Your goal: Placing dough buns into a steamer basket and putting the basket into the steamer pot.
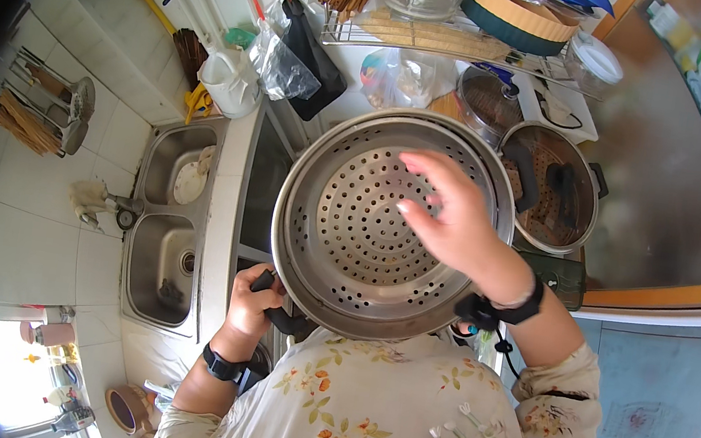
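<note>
A large round steel steamer pot (283, 241) is in front of my body, its perforated steamer tray (352, 210) facing up. My left hand (251, 299) is wrapped round the black side handle (291, 324) at the pot's lower left. Over the right half of the tray is my right hand (458, 221), thumb and fingers apart and nothing between them. Whether its fingertips touch the metal I cannot tell. The tray shows bare, wet-looking metal with rings of holes. What lies under the tray is hidden.
A glass-lidded pan (585, 218) is just right of the pot, with another lidded pot (488, 99) behind it. A wire rack (446, 49) with bowls stands at the back. To the left is a double sink (154, 223), a plate (191, 183) in its far basin.
</note>
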{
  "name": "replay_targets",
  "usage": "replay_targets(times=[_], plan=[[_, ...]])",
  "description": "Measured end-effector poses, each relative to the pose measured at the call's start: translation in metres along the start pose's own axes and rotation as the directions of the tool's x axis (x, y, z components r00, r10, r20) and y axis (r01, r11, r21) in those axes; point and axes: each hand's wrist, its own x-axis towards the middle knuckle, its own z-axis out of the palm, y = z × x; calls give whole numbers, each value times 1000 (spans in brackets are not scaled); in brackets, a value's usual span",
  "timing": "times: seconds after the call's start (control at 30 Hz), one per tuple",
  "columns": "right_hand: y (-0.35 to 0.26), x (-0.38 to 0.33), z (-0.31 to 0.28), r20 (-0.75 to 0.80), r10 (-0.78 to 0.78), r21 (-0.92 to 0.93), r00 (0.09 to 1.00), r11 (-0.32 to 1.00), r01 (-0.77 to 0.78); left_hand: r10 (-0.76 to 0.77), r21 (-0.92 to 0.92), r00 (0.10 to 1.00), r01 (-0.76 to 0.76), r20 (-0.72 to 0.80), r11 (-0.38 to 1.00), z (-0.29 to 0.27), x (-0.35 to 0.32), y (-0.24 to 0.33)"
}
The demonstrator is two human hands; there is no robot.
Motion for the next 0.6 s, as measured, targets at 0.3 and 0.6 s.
replay_targets(times=[0.3,0.6], plan=[[-17,17,20,414,638,844,649,-4,-536,100,152,993,-109,64,982,16,-10,17],[-64,42,8,365,508,926,780,-116,-358,119,268,988,-141,99,953,36,-3,26]])
